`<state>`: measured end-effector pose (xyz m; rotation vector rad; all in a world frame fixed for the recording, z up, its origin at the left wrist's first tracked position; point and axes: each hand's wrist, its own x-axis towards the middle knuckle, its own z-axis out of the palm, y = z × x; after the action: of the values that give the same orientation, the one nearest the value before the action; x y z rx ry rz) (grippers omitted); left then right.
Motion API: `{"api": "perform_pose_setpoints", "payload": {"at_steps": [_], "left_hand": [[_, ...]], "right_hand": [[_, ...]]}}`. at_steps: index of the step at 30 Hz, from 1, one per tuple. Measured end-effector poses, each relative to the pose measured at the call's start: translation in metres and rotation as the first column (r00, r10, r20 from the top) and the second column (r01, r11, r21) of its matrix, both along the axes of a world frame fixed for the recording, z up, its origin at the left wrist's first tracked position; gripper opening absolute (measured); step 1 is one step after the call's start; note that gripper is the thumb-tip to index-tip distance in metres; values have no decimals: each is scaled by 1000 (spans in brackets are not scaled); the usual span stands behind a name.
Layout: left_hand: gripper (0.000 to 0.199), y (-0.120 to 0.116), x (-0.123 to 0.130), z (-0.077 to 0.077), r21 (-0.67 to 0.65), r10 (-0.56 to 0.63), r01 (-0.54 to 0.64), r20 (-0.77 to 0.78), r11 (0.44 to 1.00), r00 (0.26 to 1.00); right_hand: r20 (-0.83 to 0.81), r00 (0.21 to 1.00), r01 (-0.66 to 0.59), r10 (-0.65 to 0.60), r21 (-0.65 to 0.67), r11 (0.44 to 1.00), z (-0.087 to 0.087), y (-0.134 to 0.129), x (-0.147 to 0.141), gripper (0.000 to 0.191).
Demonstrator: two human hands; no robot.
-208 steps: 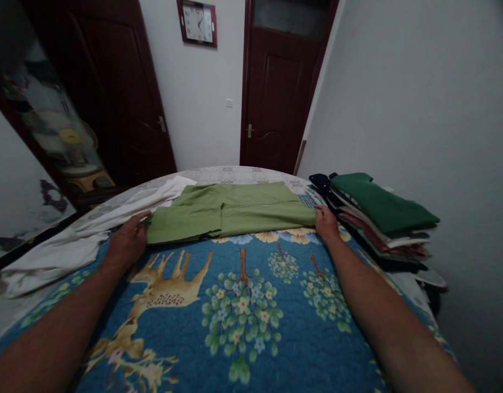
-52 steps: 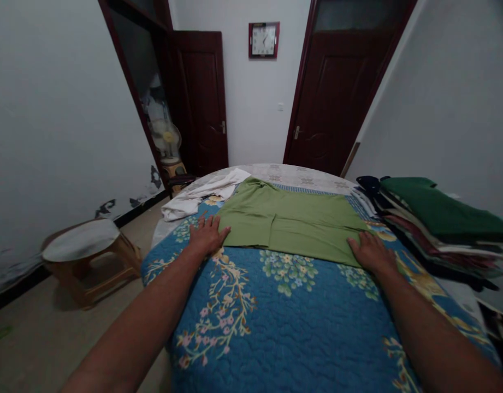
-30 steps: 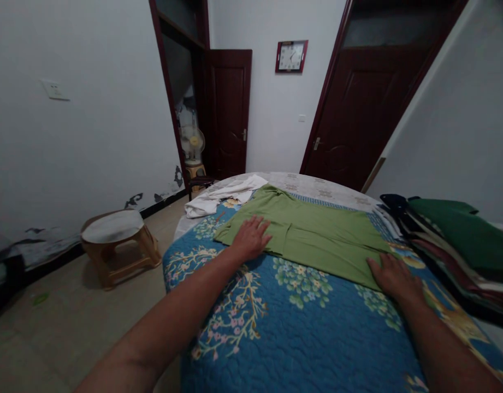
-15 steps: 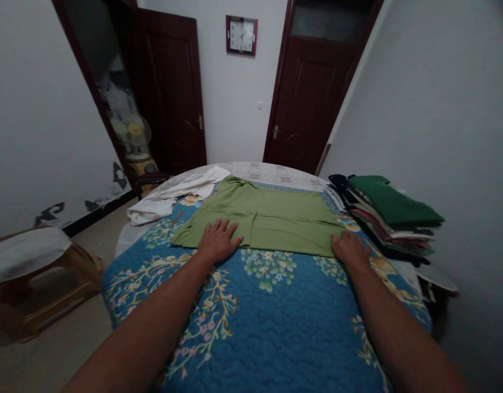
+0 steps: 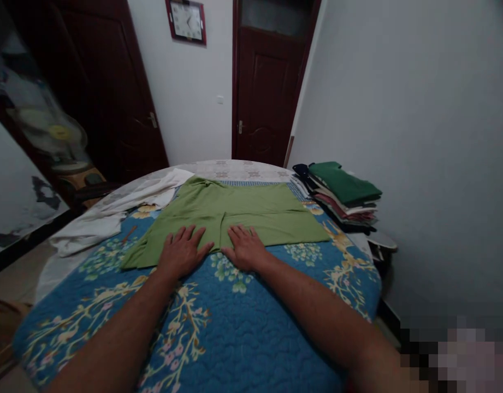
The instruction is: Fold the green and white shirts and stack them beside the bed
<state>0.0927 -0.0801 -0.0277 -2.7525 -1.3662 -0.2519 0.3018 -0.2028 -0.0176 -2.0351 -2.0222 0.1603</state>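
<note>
A green garment [image 5: 251,204] lies spread flat on a blue floral quilted cloth [image 5: 251,333], with a crease running down its near middle. My left hand [image 5: 184,252] rests palm down on its near edge, left of the crease, fingers spread. Just right of the crease, my right hand [image 5: 243,248] also lies flat on the near edge, its fingers apart. Neither hand grips anything. The garment's left end looks bunched in small folds.
A pile of folded clothes [image 5: 345,196], green on top, stands at the table's right side. White crumpled cloth [image 5: 124,210] lies at the left. Beyond are a pale patterned tablecloth [image 5: 251,169], a clock [image 5: 188,21] and dark doors [image 5: 271,82]. A stool [image 5: 384,240] stands right.
My right hand has moved left from the garment's right corner to its middle, beside the crease. The view has turned to the right. My left hand stays on the garment's near edge.
</note>
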Motion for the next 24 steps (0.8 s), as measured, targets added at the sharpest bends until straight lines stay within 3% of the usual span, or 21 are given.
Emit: {"api": "perform_pose_setpoints", "payload": {"at_steps": [6,11,20,24], "left_hand": [[80,2,0,3,2,1,-1,-28,1000,1000],[80,5,0,1,-4,-5,5,-24,1000,1000],[80,6,0,0,0,-6,6,-28,1000,1000],[78,3,0,2,5,1,-1,-17,1000,1000]], "right_hand": [[23,988,156,-155,-16,988,-3,-11,48,83],[68,937,345,-342,-38,938,-5,-25,100,84],[147,759,646,-635,-39,763,-12,-80,217,80],[129,673,736,-728,-26,676,-11,-95,244,80]]}}
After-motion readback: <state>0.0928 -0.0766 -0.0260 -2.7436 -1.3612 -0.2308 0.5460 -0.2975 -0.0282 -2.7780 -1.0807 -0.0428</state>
